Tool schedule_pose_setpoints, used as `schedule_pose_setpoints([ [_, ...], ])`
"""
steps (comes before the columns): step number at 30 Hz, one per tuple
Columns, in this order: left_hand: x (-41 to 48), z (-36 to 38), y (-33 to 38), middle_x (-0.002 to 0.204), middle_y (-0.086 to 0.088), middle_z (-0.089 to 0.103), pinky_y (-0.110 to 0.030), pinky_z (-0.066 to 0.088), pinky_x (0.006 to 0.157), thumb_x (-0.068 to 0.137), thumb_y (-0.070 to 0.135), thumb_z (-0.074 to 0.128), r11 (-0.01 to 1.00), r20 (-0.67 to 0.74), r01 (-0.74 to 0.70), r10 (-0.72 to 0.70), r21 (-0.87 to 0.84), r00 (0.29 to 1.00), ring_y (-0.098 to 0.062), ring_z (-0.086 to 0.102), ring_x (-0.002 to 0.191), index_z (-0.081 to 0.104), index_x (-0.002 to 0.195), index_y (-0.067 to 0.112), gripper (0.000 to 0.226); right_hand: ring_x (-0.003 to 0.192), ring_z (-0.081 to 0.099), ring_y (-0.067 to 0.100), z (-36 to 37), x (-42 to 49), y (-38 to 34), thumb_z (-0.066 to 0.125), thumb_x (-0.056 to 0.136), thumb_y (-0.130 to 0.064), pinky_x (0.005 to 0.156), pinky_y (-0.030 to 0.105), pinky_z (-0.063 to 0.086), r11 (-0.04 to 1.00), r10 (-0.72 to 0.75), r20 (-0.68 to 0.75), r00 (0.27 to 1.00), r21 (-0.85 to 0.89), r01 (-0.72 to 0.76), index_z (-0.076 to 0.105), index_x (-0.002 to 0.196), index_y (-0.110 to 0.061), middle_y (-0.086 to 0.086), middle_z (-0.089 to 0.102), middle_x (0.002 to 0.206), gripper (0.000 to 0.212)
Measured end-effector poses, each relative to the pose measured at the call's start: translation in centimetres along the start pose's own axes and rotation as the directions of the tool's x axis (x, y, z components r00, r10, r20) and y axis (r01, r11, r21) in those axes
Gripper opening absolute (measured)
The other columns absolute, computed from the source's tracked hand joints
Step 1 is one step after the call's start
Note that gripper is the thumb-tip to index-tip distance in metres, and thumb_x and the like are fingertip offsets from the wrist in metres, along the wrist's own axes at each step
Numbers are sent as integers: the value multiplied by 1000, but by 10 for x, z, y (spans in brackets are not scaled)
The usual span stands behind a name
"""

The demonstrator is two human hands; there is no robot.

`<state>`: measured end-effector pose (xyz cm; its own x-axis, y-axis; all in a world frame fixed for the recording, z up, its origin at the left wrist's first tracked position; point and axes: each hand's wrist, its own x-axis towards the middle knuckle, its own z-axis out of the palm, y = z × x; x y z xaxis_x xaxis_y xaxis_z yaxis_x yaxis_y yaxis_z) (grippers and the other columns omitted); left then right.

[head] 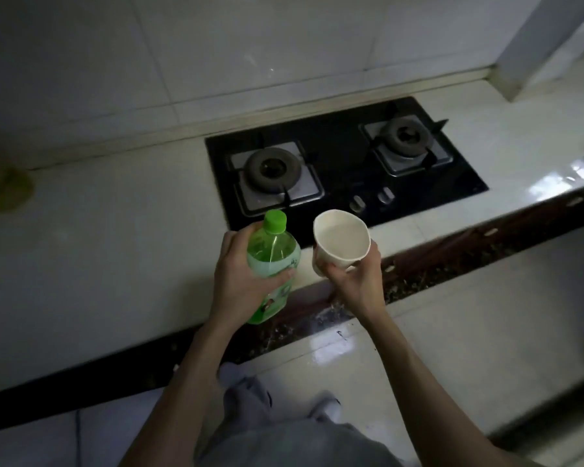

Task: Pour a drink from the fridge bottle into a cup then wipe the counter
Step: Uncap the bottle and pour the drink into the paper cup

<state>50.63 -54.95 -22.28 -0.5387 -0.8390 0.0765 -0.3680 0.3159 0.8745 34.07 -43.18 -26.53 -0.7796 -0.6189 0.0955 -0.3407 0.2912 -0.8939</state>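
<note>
One head-worn camera looks forward and steeply down over the counter's (98, 247) front edge. It sits close above both forearms, facing the tiled wall (182, 62).

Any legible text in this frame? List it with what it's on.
None legible.
Green bottle label: has print and a small picture, too blurred to read.
Paper cup: plain, no text visible.
Stove: no readable marks around its knobs.
</note>
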Motion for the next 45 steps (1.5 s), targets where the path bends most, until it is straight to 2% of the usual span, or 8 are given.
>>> schedule_pose_setpoints([
  [5,-32,83,50,111,12,47,0,37,82,59,30,91,997,120,-45,51,-55,991,6,51,97,53,128,32,79,104,62,14,-109,-21,37,77,65,-36,84,34,55,1000,3,-114,993,-20,-6,60,115,-14,3,65,110,57],
  [8,-48,130,79,110,18,46,-2,40,83,59,30,91,992,234,-79,100,-95,967,4,52,105,51,127,36,79,95,65,4,-168,-36,54,82,68,-20,77,27,55,1000,4,-207,978,-13,-7,61,109,-21,-7,68,101,45],
  [14,-69,202,131,116,18,46,-1,38,83,60,31,91,976,412,-162,207,-143,887,14,48,109,48,127,41,81,97,61,-3,-249,-69,90,83,69,-20,77,15,49,997,62,-394,917,-17,-74,60,109,-26,-18,63,101,47],
  [19,-74,255,166,117,14,48,-7,39,86,59,30,91,959,517,-233,282,-159,808,1,52,109,49,128,37,81,90,65,10,-296,-84,110,81,70,-30,73,31,54,988,63,-473,879,-93,-121,64,104,-20,-5,68,96,39],
  [27,-57,335,197,116,9,50,-13,42,87,57,35,91,935,588,-292,354,-202,727,2,53,106,45,120,50,80,82,63,6,-346,-70,149,81,66,-36,68,36,54,959,162,-588,792,-96,-267,62,93,-26,-11,65,86,35],
  [36,14,435,244,115,10,49,-13,42,89,58,33,91,911,600,-319,413,-262,685,-2,53,107,46,124,45,81,94,61,10,-415,15,180,75,60,-50,78,36,54,915,224,-619,753,-132,-381,61,109,-29,-8,65,99,55],
  [42,59,491,282,113,10,44,4,34,82,60,29,91,893,617,-363,447,-265,648,13,46,102,47,127,38,81,108,55,17,-456,67,203,78,62,-48,86,38,52,904,222,-652,725,-141,-404,55,119,-32,-11,55,110,64],
  [45,70,515,296,114,9,44,5,34,83,61,29,91,896,629,-362,439,-256,642,9,46,100,47,131,34,83,113,53,20,-472,81,223,77,61,-51,89,39,51,893,267,-642,719,-117,-436,53,125,-30,-6,57,117,71],
])
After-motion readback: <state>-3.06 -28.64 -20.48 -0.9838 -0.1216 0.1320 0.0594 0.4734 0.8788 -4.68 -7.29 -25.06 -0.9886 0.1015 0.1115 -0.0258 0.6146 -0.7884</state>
